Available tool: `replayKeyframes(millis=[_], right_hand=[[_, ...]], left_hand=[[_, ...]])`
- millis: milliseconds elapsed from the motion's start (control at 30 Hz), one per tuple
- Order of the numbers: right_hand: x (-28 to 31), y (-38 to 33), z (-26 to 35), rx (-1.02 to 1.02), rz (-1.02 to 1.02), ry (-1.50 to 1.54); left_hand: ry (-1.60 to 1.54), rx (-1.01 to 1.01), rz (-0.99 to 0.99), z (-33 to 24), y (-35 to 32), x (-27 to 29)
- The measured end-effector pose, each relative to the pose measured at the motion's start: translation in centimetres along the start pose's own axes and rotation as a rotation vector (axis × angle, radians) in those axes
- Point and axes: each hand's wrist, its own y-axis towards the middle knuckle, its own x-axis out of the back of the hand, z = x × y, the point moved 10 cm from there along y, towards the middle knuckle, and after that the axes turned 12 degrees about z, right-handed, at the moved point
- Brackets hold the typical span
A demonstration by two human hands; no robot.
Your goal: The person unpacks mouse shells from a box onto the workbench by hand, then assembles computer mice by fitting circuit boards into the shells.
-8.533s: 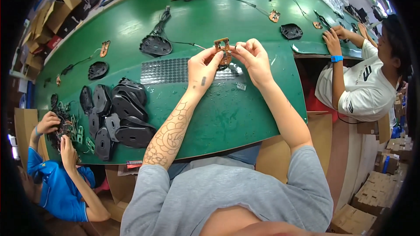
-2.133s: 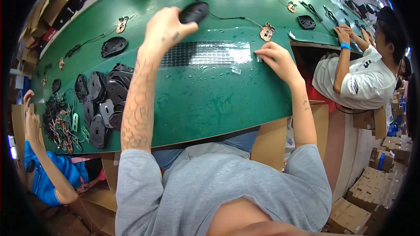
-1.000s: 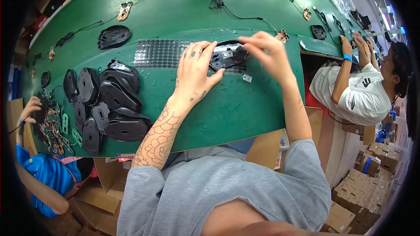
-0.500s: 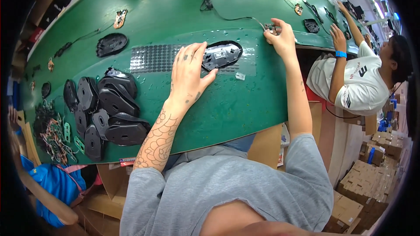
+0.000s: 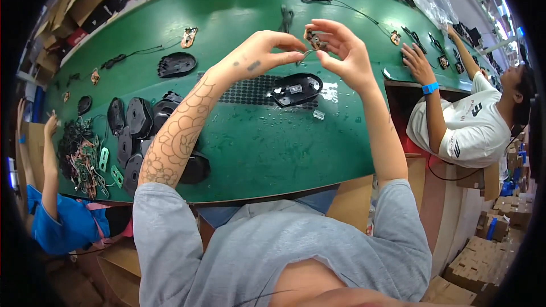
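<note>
Both of my hands are raised over the green bench. My right hand [image 5: 351, 59] grips a small brown circuit board [image 5: 310, 36] between thumb and fingers. A thin cable [image 5: 309, 52] runs from the board toward my left hand [image 5: 259, 57], whose thumb and fingers close on it. Just below them, an open black mouse shell [image 5: 297, 90] lies with its inside facing up, a pale patch in its middle. It rests on a sheet of round dark pads [image 5: 242, 92]. A small clear piece [image 5: 318, 115] lies beside the shell.
Stacked black mouse shells [image 5: 136, 116] lie left, partly behind my forearm, near tangled boards and wires [image 5: 85, 156]. Another open shell [image 5: 176, 65] and a board [image 5: 189, 37] lie farther back. A co-worker in white [image 5: 466, 119] sits right; another in blue [image 5: 62, 219] is left.
My left hand has left the mouse shell and moved up and right to the cable. My right hand has brought the circuit board left, above the shell.
</note>
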Motion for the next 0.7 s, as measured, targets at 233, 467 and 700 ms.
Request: replayKeyframes(millis=[233,467,700], right_hand=[[-1.8,-0.1,-3.0,0.016,0.115,0.359],[-4.5,-1.0,-3.5,0.062,0.288,0.469],[-6.2,-1.1,-2.4,-0.019,0.489,-0.133]], left_hand=[[-0.435,0.162,0.357,3.1,-1.0,-3.4],[-0.327,0.227,0.353,4.7,-2.2,-2.7],[-0.146,0.303,0.304,4.8,-1.9,-2.0]])
